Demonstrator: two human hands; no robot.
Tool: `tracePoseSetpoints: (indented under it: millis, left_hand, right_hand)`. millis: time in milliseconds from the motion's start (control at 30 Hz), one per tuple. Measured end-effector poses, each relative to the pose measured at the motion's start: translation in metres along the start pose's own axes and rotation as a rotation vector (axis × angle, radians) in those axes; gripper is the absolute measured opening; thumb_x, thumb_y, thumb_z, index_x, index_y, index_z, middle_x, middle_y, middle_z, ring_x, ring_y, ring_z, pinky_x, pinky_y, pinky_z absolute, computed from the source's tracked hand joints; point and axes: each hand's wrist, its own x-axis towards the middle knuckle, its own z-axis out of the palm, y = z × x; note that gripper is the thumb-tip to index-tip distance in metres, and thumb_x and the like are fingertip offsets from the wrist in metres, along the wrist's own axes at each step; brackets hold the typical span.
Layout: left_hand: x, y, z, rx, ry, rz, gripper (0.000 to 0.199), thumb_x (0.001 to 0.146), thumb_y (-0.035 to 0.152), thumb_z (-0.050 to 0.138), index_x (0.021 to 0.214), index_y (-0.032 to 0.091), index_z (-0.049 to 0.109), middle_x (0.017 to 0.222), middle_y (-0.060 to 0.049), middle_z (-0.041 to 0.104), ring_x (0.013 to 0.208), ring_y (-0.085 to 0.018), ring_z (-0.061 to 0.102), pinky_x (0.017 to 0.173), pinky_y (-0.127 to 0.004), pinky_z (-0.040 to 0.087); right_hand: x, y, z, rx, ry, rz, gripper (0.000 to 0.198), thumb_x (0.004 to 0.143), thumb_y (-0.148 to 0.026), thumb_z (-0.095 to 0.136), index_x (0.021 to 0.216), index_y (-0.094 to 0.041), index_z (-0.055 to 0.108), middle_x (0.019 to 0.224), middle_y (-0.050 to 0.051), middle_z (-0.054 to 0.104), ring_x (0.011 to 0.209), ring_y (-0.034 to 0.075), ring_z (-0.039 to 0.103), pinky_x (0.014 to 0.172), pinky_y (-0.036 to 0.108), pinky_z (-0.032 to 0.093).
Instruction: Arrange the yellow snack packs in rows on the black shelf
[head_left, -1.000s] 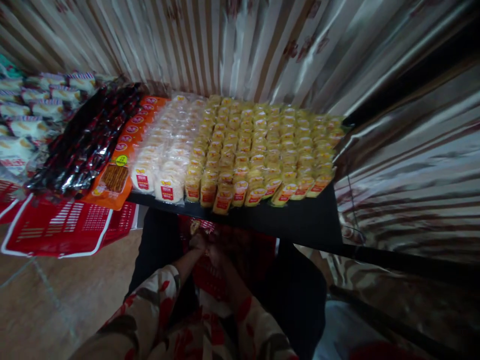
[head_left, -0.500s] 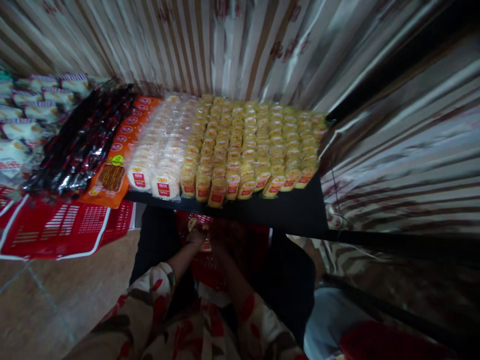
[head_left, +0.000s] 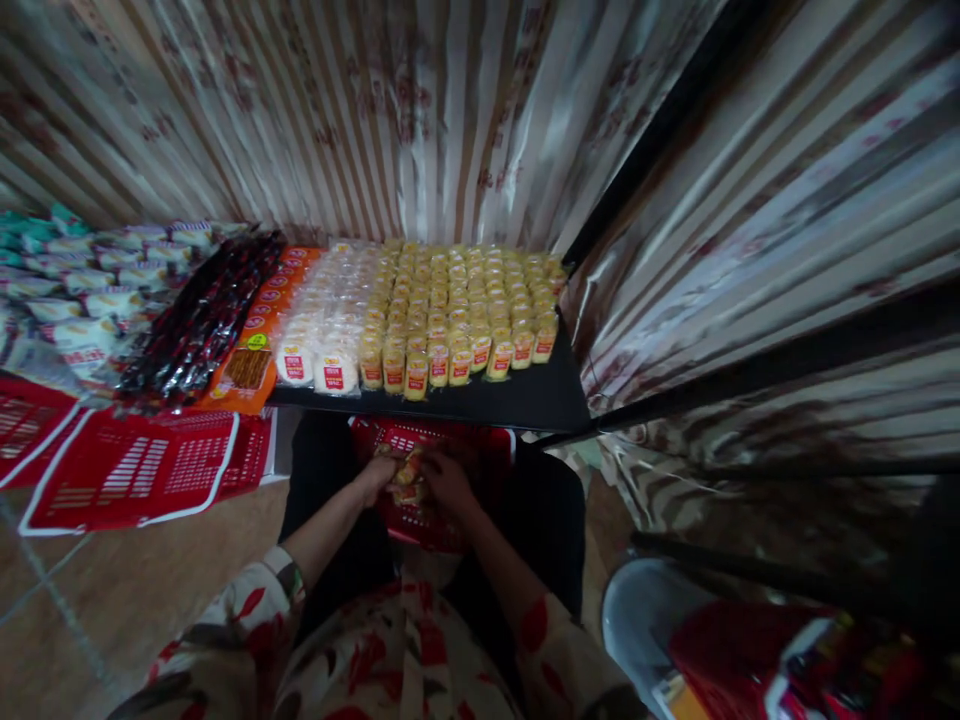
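Note:
My left hand (head_left: 379, 474) and my right hand (head_left: 445, 476) are inside a red plastic basket (head_left: 390, 436) between my legs, just under the table edge. Small yellow wrapped snack packs (head_left: 409, 474) show between the hands. The fingers of both hands are curled round these packs; dim light and small size hide the exact grip. Rows of similar yellow packs (head_left: 459, 310) with red labels stand on the black table (head_left: 495, 402) in front. White packs (head_left: 335, 372) with red labels are lined up to their left.
Farther left lie an orange pretzel bag (head_left: 247, 370), dark shiny packets (head_left: 199, 325) and white bags (head_left: 82, 340). Red baskets with white handles (head_left: 135, 470) are below the table's left side. At right are a grey bin (head_left: 649, 620) and a black bar (head_left: 667, 375) before a striped curtain (head_left: 420, 130).
The view has shifted, showing more of the left side and the lower right. My hands remain close together in the basket, and the packs between them show more clearly.

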Motion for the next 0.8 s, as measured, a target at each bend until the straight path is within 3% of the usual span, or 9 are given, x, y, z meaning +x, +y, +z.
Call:
tracePoseSetpoints:
  millis: [167,367,500,600,700,800]
  left_hand:
    - [-0.026,0.018,-0.010,-0.144,-0.179,0.065,0.023,0.075,0.022,0.055,0.092,0.012,0.065,0.075,-0.003,0.066,0.067,-0.011,0.058,0.057,-0.019,0.043]
    - [-0.056,0.060,-0.019,0.146,-0.322,0.292,0.024,0.071,0.022,0.052,0.082,0.012,0.070,0.061,0.001,0.061,0.056,-0.010,0.047,0.056,-0.020,0.035]
    - [-0.064,0.097,-0.022,0.437,-0.355,0.478,0.027,0.072,0.020,0.049,0.085,0.012,0.071,0.068,0.001,0.064,0.061,-0.010,0.049,0.059,-0.020,0.035]
    - [-0.068,0.128,-0.022,0.545,-0.390,0.606,0.026,0.074,0.022,0.050,0.089,0.014,0.070,0.071,0.001,0.064,0.064,-0.010,0.050,0.060,-0.019,0.035]
    - [-0.073,0.158,-0.018,0.527,-0.407,0.677,0.023,0.075,0.029,0.054,0.086,0.013,0.067,0.069,0.001,0.060,0.063,-0.009,0.049,0.060,-0.018,0.036]
    - [-0.077,0.185,-0.009,0.342,-0.421,0.681,0.030,0.072,0.037,0.061,0.090,0.013,0.061,0.067,0.003,0.057,0.061,-0.009,0.050,0.058,-0.020,0.039]
  right_hand:
    - [-0.021,-0.036,-0.026,-0.419,-0.016,-0.152,0.019,0.078,-0.020,0.053,0.091,-0.018,0.067,0.093,0.008,0.069,0.088,0.021,0.062,0.082,0.032,0.044]
    - [-0.037,-0.067,-0.053,-0.605,0.083,-0.204,0.016,0.079,-0.028,0.056,0.092,-0.022,0.063,0.089,0.003,0.063,0.082,0.017,0.059,0.077,0.027,0.043]
    - [-0.039,-0.079,-0.071,-0.423,0.112,-0.254,0.032,0.078,-0.029,0.057,0.108,-0.022,0.060,0.107,0.007,0.061,0.086,0.018,0.061,0.081,0.030,0.045]
    - [-0.036,-0.085,-0.082,-0.077,0.006,-0.224,0.034,0.079,-0.031,0.052,0.111,-0.022,0.060,0.101,0.004,0.067,0.080,0.017,0.063,0.076,0.030,0.049]
    - [-0.029,-0.091,-0.094,0.234,0.006,-0.188,0.030,0.077,-0.036,0.056,0.102,-0.021,0.064,0.090,0.002,0.070,0.079,0.017,0.064,0.071,0.029,0.051]
    - [-0.019,-0.098,-0.109,0.360,0.159,-0.165,0.034,0.071,-0.045,0.063,0.093,-0.019,0.065,0.081,0.003,0.070,0.068,0.016,0.063,0.061,0.026,0.050]
